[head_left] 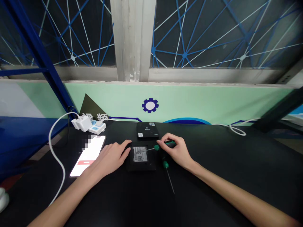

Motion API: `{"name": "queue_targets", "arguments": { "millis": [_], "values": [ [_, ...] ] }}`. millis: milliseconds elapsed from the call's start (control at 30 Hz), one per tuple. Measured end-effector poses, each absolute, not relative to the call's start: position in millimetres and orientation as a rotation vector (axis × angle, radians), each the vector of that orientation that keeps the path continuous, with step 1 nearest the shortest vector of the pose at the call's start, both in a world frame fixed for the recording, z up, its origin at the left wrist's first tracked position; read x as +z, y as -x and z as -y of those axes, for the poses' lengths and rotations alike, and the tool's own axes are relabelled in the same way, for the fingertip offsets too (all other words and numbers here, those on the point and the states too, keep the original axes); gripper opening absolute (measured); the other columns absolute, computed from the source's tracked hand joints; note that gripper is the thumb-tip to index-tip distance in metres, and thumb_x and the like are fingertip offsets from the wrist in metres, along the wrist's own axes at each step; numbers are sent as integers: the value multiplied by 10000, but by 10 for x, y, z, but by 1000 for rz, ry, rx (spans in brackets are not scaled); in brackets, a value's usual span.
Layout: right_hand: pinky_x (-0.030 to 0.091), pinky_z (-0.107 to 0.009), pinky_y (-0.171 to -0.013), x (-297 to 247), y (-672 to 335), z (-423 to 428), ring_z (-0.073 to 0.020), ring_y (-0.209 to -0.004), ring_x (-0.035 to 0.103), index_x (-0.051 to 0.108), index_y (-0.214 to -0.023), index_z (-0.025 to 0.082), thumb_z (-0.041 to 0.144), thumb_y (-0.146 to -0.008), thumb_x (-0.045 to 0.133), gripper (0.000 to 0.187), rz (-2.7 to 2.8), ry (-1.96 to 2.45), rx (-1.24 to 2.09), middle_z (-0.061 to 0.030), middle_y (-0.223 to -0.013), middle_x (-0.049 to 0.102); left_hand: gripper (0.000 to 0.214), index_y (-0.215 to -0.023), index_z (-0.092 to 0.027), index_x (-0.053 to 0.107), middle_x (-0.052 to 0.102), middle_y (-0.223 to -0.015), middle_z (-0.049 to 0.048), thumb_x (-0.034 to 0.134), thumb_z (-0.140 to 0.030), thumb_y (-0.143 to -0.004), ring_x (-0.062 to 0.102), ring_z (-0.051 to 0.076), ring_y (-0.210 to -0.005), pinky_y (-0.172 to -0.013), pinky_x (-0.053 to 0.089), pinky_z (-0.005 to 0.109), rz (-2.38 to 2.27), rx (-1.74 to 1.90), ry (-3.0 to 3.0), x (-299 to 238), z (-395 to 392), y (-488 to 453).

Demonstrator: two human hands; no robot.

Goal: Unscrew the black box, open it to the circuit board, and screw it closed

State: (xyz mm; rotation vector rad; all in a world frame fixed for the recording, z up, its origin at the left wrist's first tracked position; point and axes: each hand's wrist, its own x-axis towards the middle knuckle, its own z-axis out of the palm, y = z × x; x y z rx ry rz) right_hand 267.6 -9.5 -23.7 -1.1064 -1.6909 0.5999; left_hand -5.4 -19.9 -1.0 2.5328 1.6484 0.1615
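Screwdriver [166, 144] sits gripped in the closed fingers of the right hand [176, 152], its shaft reaching over a black box [148, 164] between the hands on the dark table [213, 176]. Left hand [109, 159] rests open, fingertips [126, 145] touching the box.

This looked like a small electronics workshop or lab rather than a home: a black workbench [213, 164] carried a green-handled screwdriver [168, 144] and a power strip [97, 127] with a white charger [81, 123] plugged in (its cable looped across the bench), and behind ran a mint-green wall panel [189, 104] printed with a blue gear emblem [150, 105].
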Motion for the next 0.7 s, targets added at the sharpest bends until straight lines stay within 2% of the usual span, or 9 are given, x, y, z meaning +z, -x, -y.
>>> {"name": "queue_targets", "arguments": {
  "millis": [267,400,700],
  "values": [
    [467,-295,-610,-233,-2708,55,-178,-617,579,600,-636,206,447,-825,724,331,1640,1103,652,-17,-646,627,578,-1439,-232,484,667,-703,35,215,-546,-1035,688,246,-666,-597,447,292,-1627,194,-2530,-6,206,43],
    [460,-304,-630,-245,-2778,-21,-176,-615,561,586,-607,204,415,-810,737,329,1605,1108,646,-13,-627,612,597,-1436,-215,475,647,-674,16,289,-587,-1009,667,232,-629,-559,399,271,-1615,198,-2523,-10,209,29],
    [449,-315,-642,-261,-2855,-92,-171,-605,544,579,-603,203,435,-809,727,344,1605,1093,693,-11,-609,602,564,-1406,-192,476,636,-691,17,298,-555,-1013,645,220,-626,-557,369,266,-1623,188,-2510,-11,210,9]
  ]
}}
